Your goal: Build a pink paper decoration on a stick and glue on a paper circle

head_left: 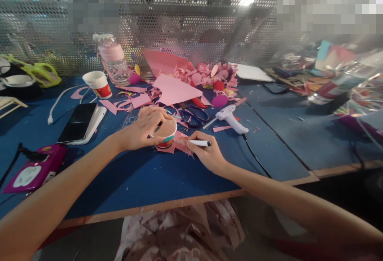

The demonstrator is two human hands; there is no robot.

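Observation:
My left hand [147,127] is closed over a paper cup [168,130], its fingers across the top and the thumb along the near side. The cup sits on pieces of pink paper [181,143] on the blue table. Between the fingers of my right hand [206,152] is a white marker [198,143] with a black end, its other end pointing at the paper beside the cup. The marker's tip is hidden by my fingers. Just behind the cup lie dark-handled scissors [195,115].
A white glue gun [231,119] with a black cord lies to the right. Pink paper scraps [206,75] are heaped at the back. Left are stacked paper cups [98,84], a bottle [113,59], a phone [79,122] and a purple power strip [36,169].

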